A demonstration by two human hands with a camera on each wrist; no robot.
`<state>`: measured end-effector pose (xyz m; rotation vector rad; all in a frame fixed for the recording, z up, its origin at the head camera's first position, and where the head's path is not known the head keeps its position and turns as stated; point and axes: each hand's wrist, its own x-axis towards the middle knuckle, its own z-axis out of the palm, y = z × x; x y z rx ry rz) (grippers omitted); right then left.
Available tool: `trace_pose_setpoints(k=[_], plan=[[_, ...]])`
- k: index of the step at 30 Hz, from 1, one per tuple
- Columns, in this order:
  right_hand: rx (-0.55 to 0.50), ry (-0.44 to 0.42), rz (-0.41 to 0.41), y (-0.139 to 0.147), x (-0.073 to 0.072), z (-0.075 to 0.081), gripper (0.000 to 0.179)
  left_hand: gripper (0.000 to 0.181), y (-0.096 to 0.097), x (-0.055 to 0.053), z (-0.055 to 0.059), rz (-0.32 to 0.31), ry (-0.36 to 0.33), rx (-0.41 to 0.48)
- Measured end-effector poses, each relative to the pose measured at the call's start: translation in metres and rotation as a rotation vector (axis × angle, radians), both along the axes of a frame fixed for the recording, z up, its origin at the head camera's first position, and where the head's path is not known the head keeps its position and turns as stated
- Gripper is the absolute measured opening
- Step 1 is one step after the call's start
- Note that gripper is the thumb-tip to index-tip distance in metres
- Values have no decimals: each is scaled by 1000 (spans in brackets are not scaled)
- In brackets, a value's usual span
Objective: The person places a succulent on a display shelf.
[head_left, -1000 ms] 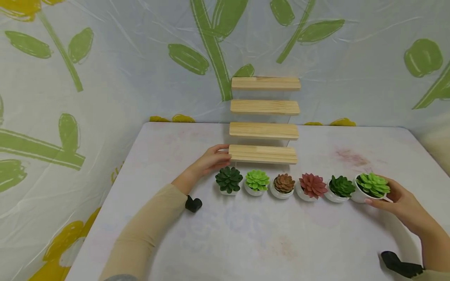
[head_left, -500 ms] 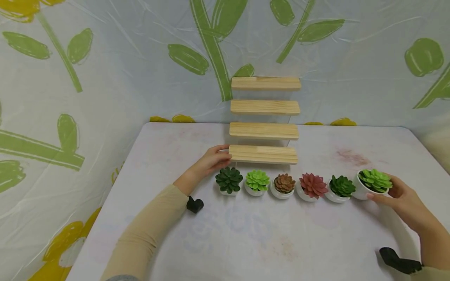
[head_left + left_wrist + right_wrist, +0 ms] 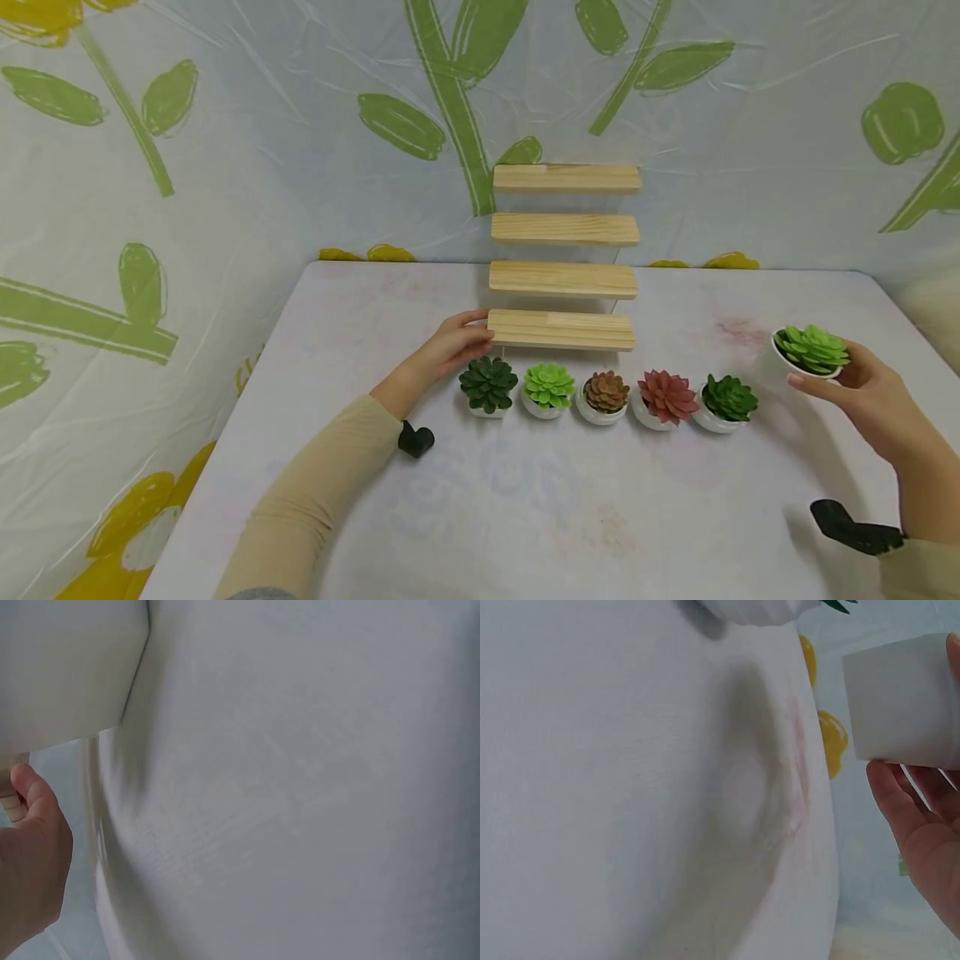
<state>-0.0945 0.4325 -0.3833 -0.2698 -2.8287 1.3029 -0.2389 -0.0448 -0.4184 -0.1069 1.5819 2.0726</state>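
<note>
On the right, my right hand [image 3: 881, 400] holds a potted succulent [image 3: 812, 350] with bright green leaves, raised off the table. In the right wrist view, fingers and thumb are around its white pot [image 3: 900, 701]. My left hand [image 3: 453, 343] grips the left end of the lowest board of a wooden tiered shelf [image 3: 562, 329]. A row of potted succulents stands in front of the shelf: dark green [image 3: 489, 385], light green [image 3: 549, 385], brown [image 3: 606, 392], red [image 3: 667, 397] and deep green [image 3: 729, 398].
The shelf's upper boards [image 3: 566, 229] rise toward the back curtain [image 3: 300, 125], printed with leaves and flowers. A white cloth covers the table [image 3: 525, 517]. Black camera mounts [image 3: 855, 529] stick out from both wrists.
My right hand has lifted the bright green potted succulent off the table at the row's right end, moving it up and slightly right. The left hand stays on the shelf.
</note>
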Motion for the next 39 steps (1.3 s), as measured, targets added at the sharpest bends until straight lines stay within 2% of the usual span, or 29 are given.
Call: trace_pose_setpoints(k=[7, 14, 19, 22, 27, 35, 39], plan=[[-3, 5, 22, -7, -15, 19, 68, 55, 2, 2, 3, 7, 6, 22], [-15, -1, 48, -20, -32, 34, 77, 54, 1, 3, -1, 24, 4, 22], [4, 4, 79, -30, -42, 47, 63, 54, 2, 2, -3, 28, 5, 30], [-48, 21, 108, -39, -52, 55, 58, 54, 1, 3, -2, 37, 10, 23], [-92, 33, 128, -59, -69, 68, 63, 53, -1, 4, 0, 46, 19, -13], [-80, 78, 147, -82, -95, 97, 59, 52, 0, 4, 0, 40, 29, -24], [-75, 77, 148, -94, -107, 113, 65, 53, 1, 4, 0, 48, 23, -21]])
